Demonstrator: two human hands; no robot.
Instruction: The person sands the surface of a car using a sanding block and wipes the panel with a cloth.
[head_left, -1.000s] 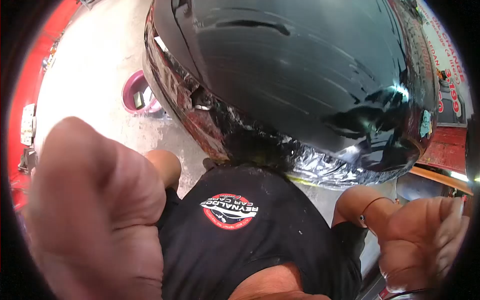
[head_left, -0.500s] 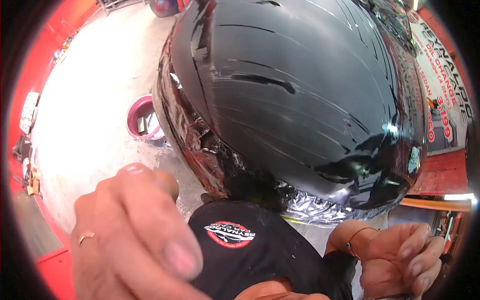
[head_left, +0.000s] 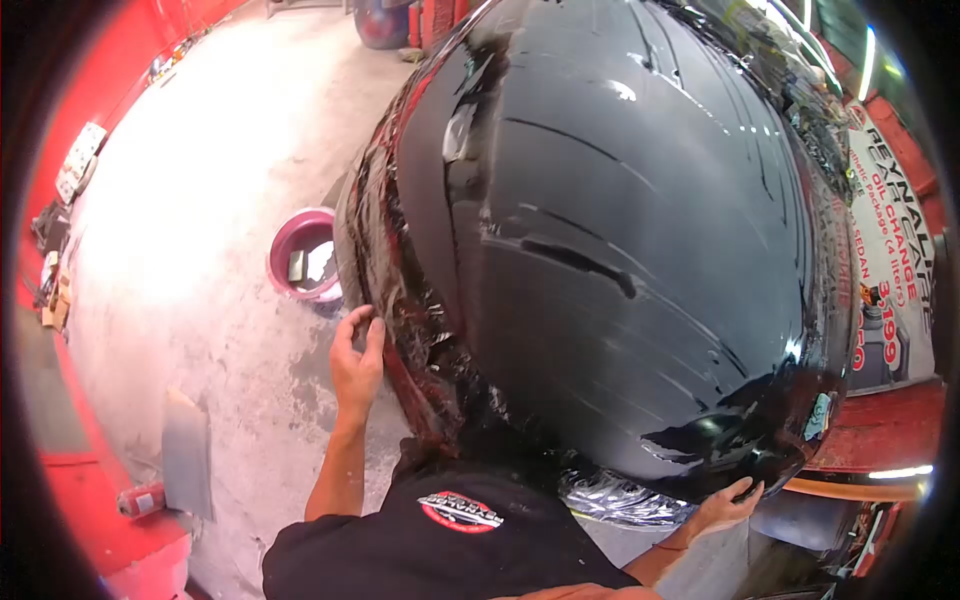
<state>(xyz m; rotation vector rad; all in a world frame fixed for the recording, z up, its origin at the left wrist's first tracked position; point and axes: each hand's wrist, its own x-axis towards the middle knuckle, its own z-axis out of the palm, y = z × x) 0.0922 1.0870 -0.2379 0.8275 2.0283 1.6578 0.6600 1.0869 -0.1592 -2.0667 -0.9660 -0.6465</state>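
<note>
A glossy black car panel (head_left: 620, 260), streaked with wet-looking marks, fills the middle and right of the view. Crumpled plastic film (head_left: 620, 500) covers the parts below its near edge. On the left, my left hand (head_left: 357, 362) is raised beside the car's film-covered side, thumb and fingers apart, with nothing in it. My right hand (head_left: 728, 507) is at the near right corner of the panel, its fingers spread at the edge and holding nothing. A small teal cloth (head_left: 818, 416) lies on the panel's right side.
A pink basin (head_left: 280, 262) with a block and water in it sits on the floor left of the car. A grey board (head_left: 187, 455) and a red can (head_left: 141, 499) are at the lower left. A printed banner (head_left: 890, 260) hangs at the right.
Both hands have moved away from near the camera, the left toward the car's side and the right to the panel's corner. The view has shifted, showing more of the panel.
</note>
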